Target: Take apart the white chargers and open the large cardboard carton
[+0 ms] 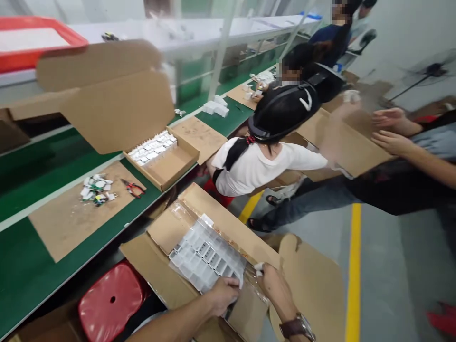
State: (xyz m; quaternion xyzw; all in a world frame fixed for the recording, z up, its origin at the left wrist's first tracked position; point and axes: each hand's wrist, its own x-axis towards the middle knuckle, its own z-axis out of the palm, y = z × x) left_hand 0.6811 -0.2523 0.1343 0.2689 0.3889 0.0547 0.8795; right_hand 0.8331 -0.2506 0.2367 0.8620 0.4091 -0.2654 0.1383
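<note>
A deep cardboard box [217, 190] with its flaps spread stands in front of me, filled with rows of white and translucent plastic casings [199, 256]. My left hand [223, 295] reaches into its near end, fingers closed together at the edge of the casings. What those fingers pinch is hidden. At the box's right side is my right hand [273, 284], with white coverings on its fingertips. Its fingers are bent in at the box wall beside clear plastic tape, and their grip is unclear. A watch [297, 327] is on the right wrist.
Left, a green workbench [21, 280] carries a cardboard sheet with small electronic parts [97, 187], pliers [133, 188] and an open carton [178, 166] of white pieces. A red stool [112, 301] stands below. A seated co-worker [256, 161] and a standing person [402, 161] are ahead.
</note>
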